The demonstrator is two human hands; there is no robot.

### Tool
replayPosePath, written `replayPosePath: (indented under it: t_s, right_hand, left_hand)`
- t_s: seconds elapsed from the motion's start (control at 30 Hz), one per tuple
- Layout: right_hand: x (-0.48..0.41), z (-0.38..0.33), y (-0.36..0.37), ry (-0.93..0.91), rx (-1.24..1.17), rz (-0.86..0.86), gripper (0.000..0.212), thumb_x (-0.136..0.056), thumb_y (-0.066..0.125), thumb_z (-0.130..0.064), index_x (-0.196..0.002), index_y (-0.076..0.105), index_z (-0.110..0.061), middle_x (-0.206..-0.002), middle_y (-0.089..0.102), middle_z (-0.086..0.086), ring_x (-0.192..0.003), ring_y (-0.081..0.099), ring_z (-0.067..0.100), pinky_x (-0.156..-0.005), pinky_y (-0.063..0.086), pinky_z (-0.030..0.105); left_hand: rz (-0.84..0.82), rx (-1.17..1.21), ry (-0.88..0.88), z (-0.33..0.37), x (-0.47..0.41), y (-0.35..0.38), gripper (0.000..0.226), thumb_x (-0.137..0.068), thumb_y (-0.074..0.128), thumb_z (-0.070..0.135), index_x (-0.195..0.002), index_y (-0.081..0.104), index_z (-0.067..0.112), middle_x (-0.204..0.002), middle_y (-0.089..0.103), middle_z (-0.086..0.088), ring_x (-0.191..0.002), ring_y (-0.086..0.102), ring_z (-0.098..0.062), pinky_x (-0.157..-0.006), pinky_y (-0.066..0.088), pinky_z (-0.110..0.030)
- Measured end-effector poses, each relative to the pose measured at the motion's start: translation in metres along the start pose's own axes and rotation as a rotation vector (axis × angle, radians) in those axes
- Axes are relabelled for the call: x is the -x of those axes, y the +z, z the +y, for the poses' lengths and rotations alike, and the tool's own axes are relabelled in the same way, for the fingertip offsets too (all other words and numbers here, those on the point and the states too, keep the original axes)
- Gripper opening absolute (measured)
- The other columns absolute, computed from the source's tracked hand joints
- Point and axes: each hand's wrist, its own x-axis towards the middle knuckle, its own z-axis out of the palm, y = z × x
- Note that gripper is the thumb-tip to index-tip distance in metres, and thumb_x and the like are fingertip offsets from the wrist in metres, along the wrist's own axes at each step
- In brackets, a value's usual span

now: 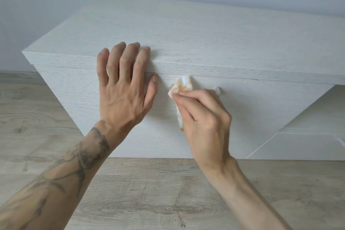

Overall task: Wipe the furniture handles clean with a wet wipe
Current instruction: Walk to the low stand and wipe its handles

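Grip of the right hand (203, 115): fingers pinched narrow on a folded wet wipe (182, 87), white with orange-brown staining, pressed against the drawer handle (217, 90). The handle is a pale bar fixed on the drawer front (242, 110) just under the top edge of the white cabinet (186, 33); its long axis runs left to right. The wipe covers the bar's left portion, near the left post; the right post shows uncovered just beyond the knuckles. The unwiped length therefore lies to the right of the grip, along the bar's own axis, so the coming stroke is judged to be a sideways slide. The left hand (123, 87) is spread flat and holds nothing, palm on the cabinet's front edge, left of the handle and apart from it; the right hand is the nearer. Count: one wipe, two hands, one handle in full view, and a second handle (340, 141) partly visible at the lower right edge. The cabinet stands on a wood-pattern floor (149, 192).
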Motion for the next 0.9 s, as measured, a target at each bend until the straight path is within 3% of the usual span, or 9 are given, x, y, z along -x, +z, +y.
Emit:
replayPosePath:
  t_s: [0.13, 0.33, 0.43, 0.53, 0.77, 0.9]
  right_hand:
    - [-0.003, -0.006, 0.005, 0.006, 0.015, -0.021, 0.026, -0.085, 0.081, 0.014, -0.107, 0.082, -0.001, -0.1, 0.076, 0.01, -0.092, 0.072, 0.029, -0.086, 0.056, 0.033]
    - [0.004, 0.018, -0.03, 0.124, 0.005, 0.063, 0.009, -0.094, 0.08, 0.001, -0.102, 0.084, -0.003, -0.102, 0.077, 0.007, -0.097, 0.075, 0.022, -0.092, 0.06, 0.034]
    - [0.001, 0.026, -0.046, 0.247, 0.012, 0.053, 0.012, -0.092, 0.081, 0.002, -0.1, 0.083, -0.007, -0.101, 0.076, 0.002, -0.092, 0.074, 0.015, -0.088, 0.057, 0.026]
    - [-0.012, 0.025, -0.064, 0.401, -0.047, -0.001, 0.017, -0.091, 0.082, 0.0, -0.1, 0.081, -0.014, -0.096, 0.075, -0.006, -0.085, 0.071, 0.005, -0.082, 0.05, 0.013]
    - [-0.101, 0.001, -0.119, 0.654, -0.191, -0.175, 0.025, -0.094, 0.077, 0.0, -0.107, 0.083, -0.021, -0.103, 0.074, -0.01, -0.088, 0.074, 0.01, -0.083, 0.052, 0.014]
    - [-0.183, -0.012, -0.168, 0.722, -0.178, -0.247, 0.022, -0.094, 0.077, 0.002, -0.101, 0.085, -0.018, -0.102, 0.076, -0.009, -0.087, 0.075, 0.008, -0.081, 0.053, 0.011]
  left_hand:
    - [-0.014, -0.006, 0.003, 0.0, -0.001, -0.003, 0.053, -0.112, 0.046, 0.036, -0.153, 0.048, 0.004, -0.151, 0.053, -0.02, -0.143, 0.038, -0.04, -0.128, 0.017, -0.054]
    - [-0.08, 0.013, 0.003, 0.001, -0.003, -0.011, 0.052, -0.111, 0.047, 0.035, -0.155, 0.045, 0.006, -0.152, 0.05, -0.016, -0.143, 0.04, -0.04, -0.129, 0.016, -0.053]
    - [-0.147, 0.029, -0.002, 0.003, -0.006, -0.02, 0.052, -0.111, 0.044, 0.034, -0.155, 0.045, 0.006, -0.153, 0.048, -0.016, -0.143, 0.041, -0.041, -0.128, 0.018, -0.055]
    - [-0.265, 0.051, -0.022, 0.006, -0.011, -0.037, 0.055, -0.111, 0.04, 0.037, -0.156, 0.045, 0.006, -0.155, 0.047, -0.015, -0.144, 0.041, -0.041, -0.128, 0.019, -0.055]
    - [-0.657, 0.076, -0.03, 0.02, -0.077, -0.1, 0.05, -0.11, 0.038, 0.04, -0.143, 0.06, 0.011, -0.145, 0.058, -0.013, -0.133, 0.054, -0.038, -0.114, 0.037, -0.055]
    - [-0.754, 0.133, 0.041, 0.04, -0.166, -0.138, 0.051, -0.109, 0.042, 0.043, -0.146, 0.062, 0.014, -0.147, 0.061, -0.011, -0.134, 0.058, -0.035, -0.115, 0.04, -0.055]
